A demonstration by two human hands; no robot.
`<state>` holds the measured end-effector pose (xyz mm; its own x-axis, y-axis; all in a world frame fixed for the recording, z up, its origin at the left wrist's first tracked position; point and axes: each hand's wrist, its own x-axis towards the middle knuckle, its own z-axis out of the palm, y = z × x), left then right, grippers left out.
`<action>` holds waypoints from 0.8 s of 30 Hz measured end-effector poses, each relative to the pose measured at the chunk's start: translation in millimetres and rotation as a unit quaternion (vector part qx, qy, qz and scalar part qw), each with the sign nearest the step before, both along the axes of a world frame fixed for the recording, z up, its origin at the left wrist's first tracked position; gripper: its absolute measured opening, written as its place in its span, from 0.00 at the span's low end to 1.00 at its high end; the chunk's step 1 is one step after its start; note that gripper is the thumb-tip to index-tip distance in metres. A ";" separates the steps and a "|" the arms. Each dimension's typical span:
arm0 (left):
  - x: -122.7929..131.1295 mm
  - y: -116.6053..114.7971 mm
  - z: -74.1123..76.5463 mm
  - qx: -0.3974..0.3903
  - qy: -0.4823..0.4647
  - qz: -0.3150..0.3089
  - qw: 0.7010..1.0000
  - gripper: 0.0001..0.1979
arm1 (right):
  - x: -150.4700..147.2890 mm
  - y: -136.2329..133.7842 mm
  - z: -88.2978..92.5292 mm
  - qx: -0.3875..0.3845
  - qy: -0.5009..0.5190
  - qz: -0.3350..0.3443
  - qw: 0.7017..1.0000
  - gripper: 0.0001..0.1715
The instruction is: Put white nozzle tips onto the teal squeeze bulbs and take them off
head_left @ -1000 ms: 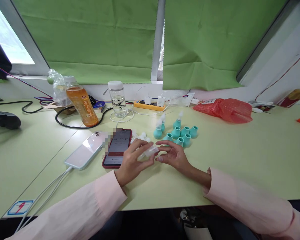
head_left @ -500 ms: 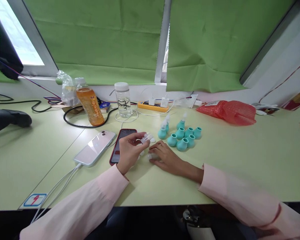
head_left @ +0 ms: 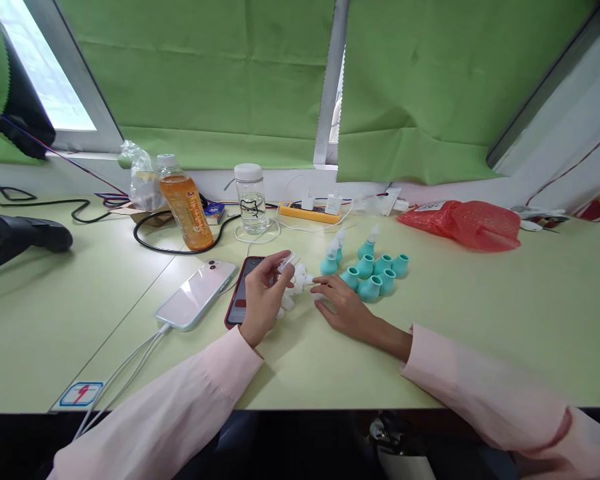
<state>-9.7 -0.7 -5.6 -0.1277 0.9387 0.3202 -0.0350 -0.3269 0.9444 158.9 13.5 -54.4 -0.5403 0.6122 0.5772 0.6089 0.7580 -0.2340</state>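
Observation:
My left hand is closed in a pinch on a small clear plastic piece and holds it above the table. Below its fingertips lies a loose cluster of small white plastic pieces. My right hand rests low over the table to the right of that cluster, fingers apart; a whitish piece is partly hidden under its fingertips. Just beyond it stand several teal rubber bulbs with open necks. A few teal bulbs farther back, such as the rear one, carry clear pointed tips.
A red-cased phone lies beside my left hand, and a pale phone with white cables is farther left. Behind stand an orange drink bottle, a clear bottle and a yellow power strip. A red plastic bag lies right.
My left hand has lifted and tilted the clear piece a little, uncovering more of the white pieces. My right hand has drawn slightly right, away from them. The whole view has shifted slightly.

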 end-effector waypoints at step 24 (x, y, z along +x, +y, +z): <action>2.0 -4.4 0.0 0.001 0.015 -0.020 1.000 0.13 | 31.9 16.2 46.4 0.147 -0.148 -0.231 0.950 0.16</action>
<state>-7.7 -5.0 -5.5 -0.0812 0.9418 0.3261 -0.0194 -0.3286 0.9443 190.8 29.7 -8.0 -0.4187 0.6591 0.6247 0.8987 0.3994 0.1809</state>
